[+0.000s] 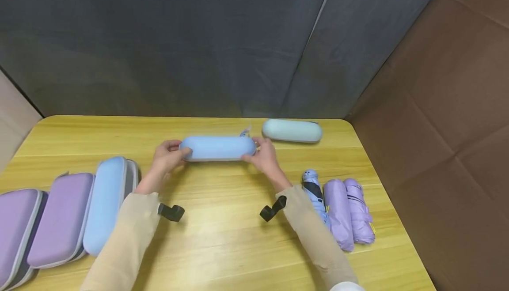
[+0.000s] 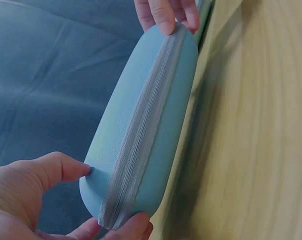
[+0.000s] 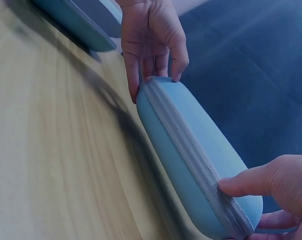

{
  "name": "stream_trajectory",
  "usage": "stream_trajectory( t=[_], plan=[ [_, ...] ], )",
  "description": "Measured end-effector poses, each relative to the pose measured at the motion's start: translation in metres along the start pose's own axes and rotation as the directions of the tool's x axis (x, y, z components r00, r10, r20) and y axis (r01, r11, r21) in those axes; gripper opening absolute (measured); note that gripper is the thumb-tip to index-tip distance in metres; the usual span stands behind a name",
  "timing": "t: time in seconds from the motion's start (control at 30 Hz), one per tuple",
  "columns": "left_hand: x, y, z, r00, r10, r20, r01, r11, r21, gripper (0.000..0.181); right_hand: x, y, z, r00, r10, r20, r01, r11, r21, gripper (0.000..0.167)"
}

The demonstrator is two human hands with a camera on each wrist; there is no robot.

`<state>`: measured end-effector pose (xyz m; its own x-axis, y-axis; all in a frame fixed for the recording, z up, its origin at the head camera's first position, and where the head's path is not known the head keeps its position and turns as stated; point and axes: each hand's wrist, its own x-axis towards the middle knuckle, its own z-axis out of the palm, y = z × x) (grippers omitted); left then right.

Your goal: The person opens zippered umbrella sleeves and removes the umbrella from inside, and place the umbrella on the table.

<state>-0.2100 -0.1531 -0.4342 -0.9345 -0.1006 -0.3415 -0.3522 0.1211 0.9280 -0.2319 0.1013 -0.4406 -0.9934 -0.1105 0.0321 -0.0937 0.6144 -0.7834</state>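
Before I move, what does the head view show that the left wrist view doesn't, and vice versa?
Only the head view: two purple cases and a blue case at left, a blue umbrella and two purple umbrellas, folded, at right.
Only the left wrist view: the grey zipper of the held case in close detail.
Both: left hand and right hand gripping that case's opposite ends, wooden table, dark backdrop.

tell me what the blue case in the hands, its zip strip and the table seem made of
The blue case looks like a matte, fabric-covered moulded shell, given its fine texture and rounded form; the core is hidden. Its grey zip strip seems woven textile, with ribbed lines along it. The table looks like satin wood or wood-effect laminate: grain streaks and soft glare fit either.
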Motion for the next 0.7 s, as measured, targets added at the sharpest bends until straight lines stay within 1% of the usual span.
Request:
stream_trajectory(
  t=[0.1,0.17,0.27,0.37,0.53,0.7],
  plan=[
    [-0.011,-0.005,-0.001,1.0,0.012,0.0,-0.012,1.0,0.025,0.062,-0.01,0.0,0.0,1.0,-0.018,-0.008,0.018,1.0,0.009,0.062],
    [-0.019,-0.007,-0.002,1.0,0.018,0.002,-0.018,0.999,0.049,0.063,-0.016,0.0,0.001,1.0,-0.01,-0.006,0.01,1.0,0.018,0.062],
    [-0.029,-0.012,-0.003,1.0,0.022,-0.01,-0.021,0.996,0.083,0.063,-0.026,0.001,0.002,1.0,0.004,-0.005,-0.004,1.0,0.025,0.063],
    [-0.037,-0.016,-0.003,0.999,0.034,-0.009,-0.033,0.994,0.108,0.063,-0.035,0.003,0.002,1.0,-0.005,-0.012,0.006,1.0,0.026,0.062],
    [-0.05,-0.023,-0.004,0.999,0.053,0.006,-0.053,0.989,0.136,0.062,-0.051,0.003,0.004,1.0,-0.009,-0.022,0.01,0.999,0.044,0.06],
    [-0.062,-0.029,-0.003,0.999,0.052,-0.004,-0.051,0.99,0.133,0.06,-0.063,0.003,0.005,1.0,-0.013,-0.019,0.013,0.999,0.036,0.063]
  ],
)
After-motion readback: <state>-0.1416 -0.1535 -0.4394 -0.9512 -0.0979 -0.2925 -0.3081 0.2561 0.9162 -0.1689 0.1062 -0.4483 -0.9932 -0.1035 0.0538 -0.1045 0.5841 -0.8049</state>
